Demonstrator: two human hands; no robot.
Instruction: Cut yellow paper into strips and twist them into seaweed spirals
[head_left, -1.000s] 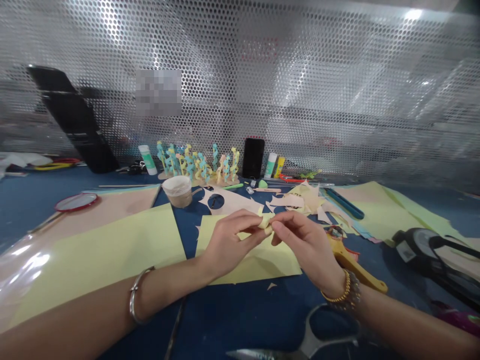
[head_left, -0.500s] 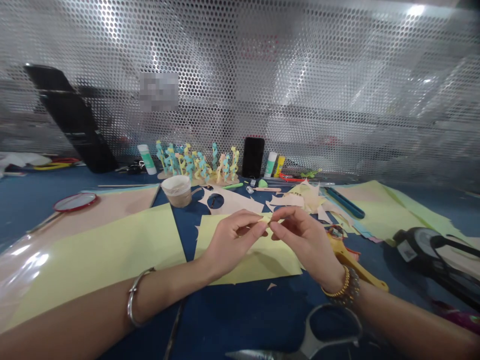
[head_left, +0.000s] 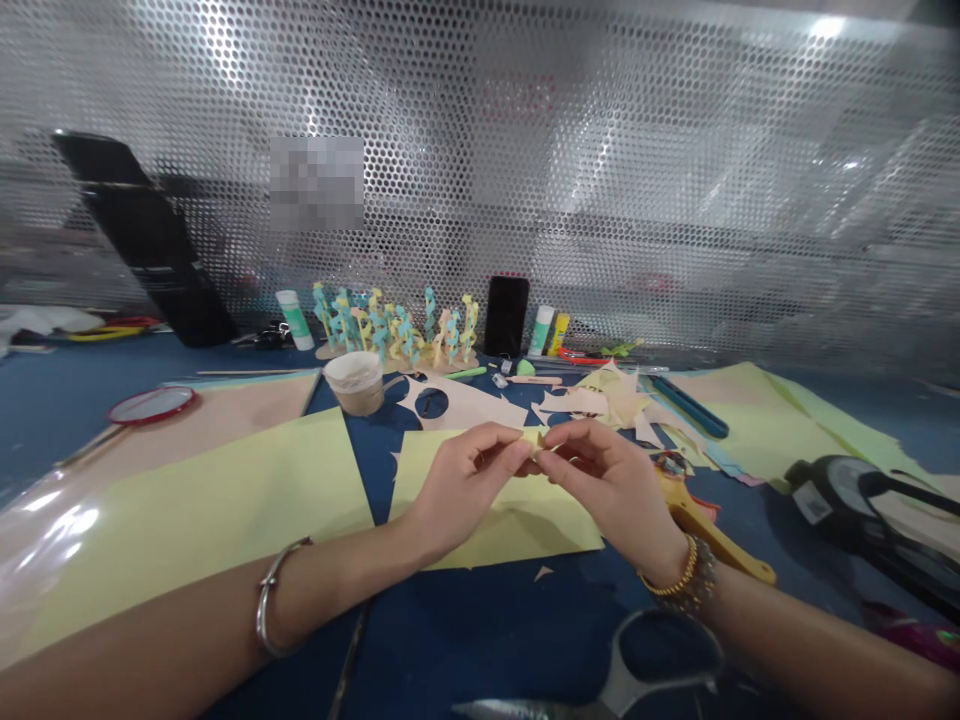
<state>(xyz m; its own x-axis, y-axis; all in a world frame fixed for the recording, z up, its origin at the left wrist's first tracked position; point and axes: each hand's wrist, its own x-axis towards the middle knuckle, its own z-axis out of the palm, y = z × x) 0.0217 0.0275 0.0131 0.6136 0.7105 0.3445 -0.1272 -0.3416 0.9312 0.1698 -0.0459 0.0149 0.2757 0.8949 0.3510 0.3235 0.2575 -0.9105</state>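
Note:
Both hands meet over a yellow sheet of paper (head_left: 525,530) on the blue table. Between their fingertips is a small piece of yellow paper (head_left: 533,437), mostly hidden by the fingers. My left hand (head_left: 469,485) pinches it with thumb and index finger from the left. From the right, my right hand (head_left: 611,490) pinches the same piece, its other fingers curled behind. Scissors (head_left: 611,690) lie at the near edge, below the hands.
A white cup (head_left: 356,385) stands beyond the left hand. Behind it are twisted paper figures (head_left: 397,330) on a base. Paper scraps (head_left: 619,395), a yellow-handled tool (head_left: 720,540) and a black device (head_left: 840,510) lie to the right. A red-rimmed magnifying glass (head_left: 154,404) lies left.
The fingertips have shifted slightly around the small yellow paper piece, and a bit more of it shows between them. The things on the table have stayed put.

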